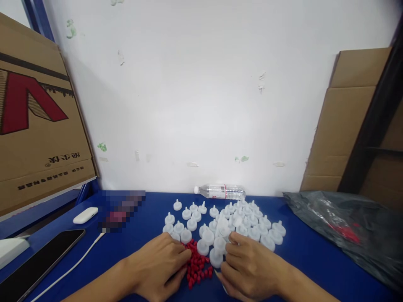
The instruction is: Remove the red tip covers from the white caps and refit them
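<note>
Small red caps (pixel 197 265) lie in a loose pile on the blue table between my hands. My left hand (pixel 162 265) reaches to the left edge of this pile, fingers curled in and touching it; whether a piece is between the fingertips is hidden. Many white plastic nozzle caps (pixel 254 233), round with a thin spout, spread behind the red pile and to its right. My right hand (pixel 252 265) is closed in front of them, thumb toward the curled fingers. A pale edge shows by its thumb, but what it holds cannot be made out.
A clear plastic bottle (pixel 222 191) lies against the white wall. At left are a phone (pixel 40 264), a white earbud case (pixel 85 215), a white cable (pixel 71 268) and a cardboard box (pixel 40 159). A grey plastic bag (pixel 355 247) covers the right side.
</note>
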Motion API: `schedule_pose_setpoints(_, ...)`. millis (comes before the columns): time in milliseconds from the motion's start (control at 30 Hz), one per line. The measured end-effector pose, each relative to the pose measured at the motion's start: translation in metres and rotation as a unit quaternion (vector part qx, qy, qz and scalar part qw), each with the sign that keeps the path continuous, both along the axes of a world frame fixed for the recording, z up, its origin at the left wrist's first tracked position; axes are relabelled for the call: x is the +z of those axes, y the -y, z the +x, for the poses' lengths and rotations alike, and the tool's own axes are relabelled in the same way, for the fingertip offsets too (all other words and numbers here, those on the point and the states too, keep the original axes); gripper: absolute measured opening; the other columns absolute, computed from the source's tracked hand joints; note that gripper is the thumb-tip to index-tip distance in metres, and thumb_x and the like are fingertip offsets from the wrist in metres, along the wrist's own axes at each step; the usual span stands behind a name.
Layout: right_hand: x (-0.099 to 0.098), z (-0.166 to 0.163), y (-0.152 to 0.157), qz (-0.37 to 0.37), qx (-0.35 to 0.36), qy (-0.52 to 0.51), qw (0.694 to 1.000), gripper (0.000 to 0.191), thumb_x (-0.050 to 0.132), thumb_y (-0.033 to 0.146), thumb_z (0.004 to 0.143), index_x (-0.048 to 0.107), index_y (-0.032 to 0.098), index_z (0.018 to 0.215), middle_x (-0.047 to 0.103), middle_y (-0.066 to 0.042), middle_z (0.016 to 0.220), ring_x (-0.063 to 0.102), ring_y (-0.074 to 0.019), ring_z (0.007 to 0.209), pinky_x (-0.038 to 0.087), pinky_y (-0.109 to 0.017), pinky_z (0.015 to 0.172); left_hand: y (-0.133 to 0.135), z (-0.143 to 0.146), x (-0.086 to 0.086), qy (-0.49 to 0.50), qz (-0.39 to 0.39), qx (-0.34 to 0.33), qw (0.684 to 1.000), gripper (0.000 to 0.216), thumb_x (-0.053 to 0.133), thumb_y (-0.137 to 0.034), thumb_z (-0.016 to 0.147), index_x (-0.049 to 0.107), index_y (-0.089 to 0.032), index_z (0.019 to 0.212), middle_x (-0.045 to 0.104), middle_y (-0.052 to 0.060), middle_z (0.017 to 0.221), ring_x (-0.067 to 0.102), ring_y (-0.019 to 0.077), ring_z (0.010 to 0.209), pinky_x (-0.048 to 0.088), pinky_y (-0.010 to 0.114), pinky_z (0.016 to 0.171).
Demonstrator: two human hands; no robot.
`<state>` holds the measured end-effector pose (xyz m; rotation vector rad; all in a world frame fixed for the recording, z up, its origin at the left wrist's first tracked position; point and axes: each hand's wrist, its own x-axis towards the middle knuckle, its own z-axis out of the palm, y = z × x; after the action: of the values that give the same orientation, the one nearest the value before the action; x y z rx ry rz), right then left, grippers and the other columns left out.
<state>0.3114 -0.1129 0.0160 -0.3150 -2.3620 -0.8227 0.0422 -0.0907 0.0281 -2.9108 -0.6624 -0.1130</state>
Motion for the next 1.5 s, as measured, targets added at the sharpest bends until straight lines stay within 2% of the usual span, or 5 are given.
schedule_pose_setpoints(400, 0.010, -0.002, 0.007, 0.012, 0.018, -0.041, 0.999, 0.034, 0.058, 0.017, 0.090, 0.049, 0.021, 0.058, 0.045, 0.004, 0.051, 0.038, -0.0115, 0.049, 0.027, -0.031, 0.048, -0.002, -0.005, 0.004, 0.024, 0.027, -0.028, 0.999, 0.014, 0.047, -0.018, 0.094, 0.041, -0.023, 0.082, 0.060, -0.001, 0.070, 0.054, 0.0173, 0.056, 0.032, 0.035, 0.054)
schedule_pose_setpoints(600, 0.006, 0.003, 0.004, 0.004, 0.002, -0.063, 0.998, 0.027, 0.057, 0.031, 0.101, 0.056, 0.020, 0.076, 0.074, -0.003, 0.088, 0.058, -0.0084, 0.052, 0.042, -0.025, 0.043, -0.005, -0.004, 0.004, 0.117, 0.081, -0.052, 0.988, 0.031, 0.030, -0.024, 0.111, 0.051, -0.021, 0.088, 0.059, -0.001, 0.070, 0.053, 0.0154, 0.056, 0.032, 0.030, 0.053)
schedule_pose_setpoints(967, 0.001, 0.004, 0.003, -0.028, -0.010, -0.054, 0.998, 0.015, 0.050, 0.009, 0.098, 0.062, 0.016, 0.091, 0.069, -0.015, 0.131, 0.071, -0.0108, 0.067, 0.053, -0.023, 0.047, -0.009, -0.006, 0.004, 0.226, 0.164, -0.068, 0.958, 0.045, 0.036, 0.002, 0.096, 0.060, -0.023, 0.126, 0.065, 0.006, 0.097, 0.055, 0.0107, 0.064, 0.039, 0.019, 0.053)
schedule_pose_setpoints(1133, 0.005, 0.002, 0.005, -0.033, 0.005, -0.054, 0.998, 0.016, 0.050, 0.011, 0.099, 0.064, 0.016, 0.095, 0.073, -0.014, 0.125, 0.075, -0.0157, 0.093, 0.061, -0.024, 0.067, -0.011, -0.006, 0.003, 0.241, 0.159, -0.097, 0.953, 0.039, 0.041, -0.003, 0.100, 0.059, -0.019, 0.131, 0.069, 0.007, 0.097, 0.064, 0.0139, 0.077, 0.045, 0.019, 0.058)
schedule_pose_setpoints(1500, 0.009, 0.001, 0.006, -0.022, 0.002, -0.047, 0.999, 0.017, 0.050, 0.012, 0.099, 0.066, 0.017, 0.095, 0.076, -0.010, 0.117, 0.071, -0.0125, 0.074, 0.057, -0.024, 0.059, -0.010, -0.005, 0.002, 0.237, 0.123, -0.096, 0.959, 0.033, 0.044, -0.004, 0.101, 0.062, -0.020, 0.124, 0.072, 0.007, 0.098, 0.065, 0.0142, 0.076, 0.045, 0.020, 0.059)
